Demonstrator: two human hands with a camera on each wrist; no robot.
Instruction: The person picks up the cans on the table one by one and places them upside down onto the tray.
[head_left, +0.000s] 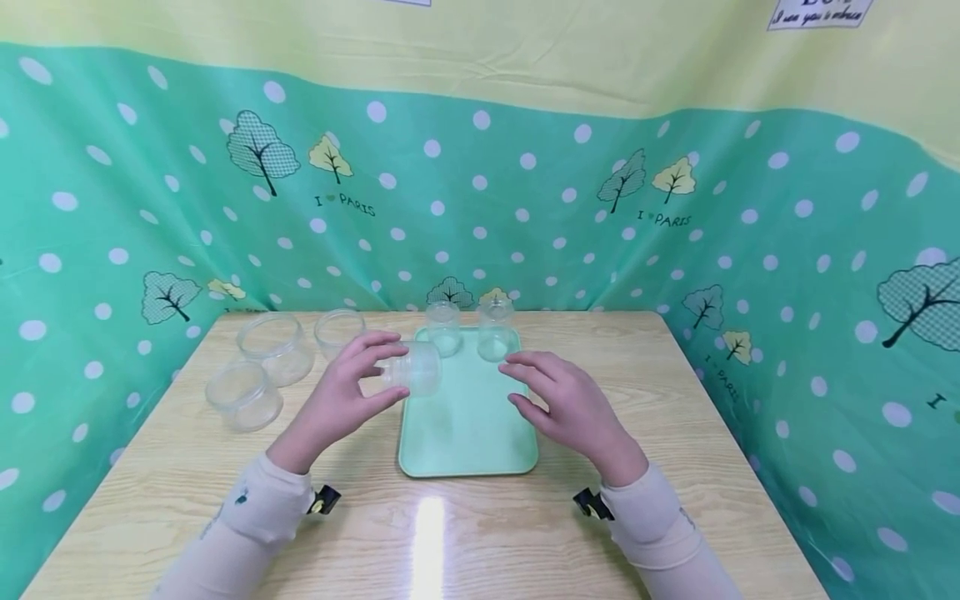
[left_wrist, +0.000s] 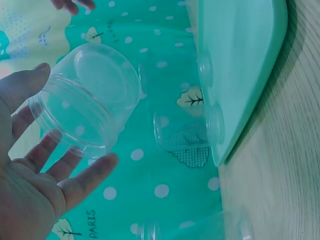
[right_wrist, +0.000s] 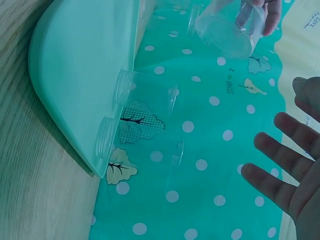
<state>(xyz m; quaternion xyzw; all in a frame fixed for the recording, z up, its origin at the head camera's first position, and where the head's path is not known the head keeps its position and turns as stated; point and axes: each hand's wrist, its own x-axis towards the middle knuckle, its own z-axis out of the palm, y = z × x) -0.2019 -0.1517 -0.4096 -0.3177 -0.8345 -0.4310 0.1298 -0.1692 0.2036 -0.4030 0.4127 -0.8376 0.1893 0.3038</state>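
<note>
My left hand (head_left: 351, 385) grips a clear plastic jar (head_left: 422, 368) tipped on its side, above the left edge of a light green tray (head_left: 468, 425). The jar's threaded mouth faces the palm in the left wrist view, and its base points away. At the tray's far end stand two similar jars, a left one (head_left: 444, 332) and a right one (head_left: 495, 333), threaded rims down against the tray. My right hand (head_left: 570, 404) hovers over the tray's right side, fingers spread and apart from the jars, holding nothing.
Three more clear jars stand on the wooden table to the left: a back one (head_left: 276, 352), a front one (head_left: 244, 398) and one (head_left: 339, 332) partly behind my left hand. A green dotted curtain (head_left: 480, 225) hangs behind the table and along its sides.
</note>
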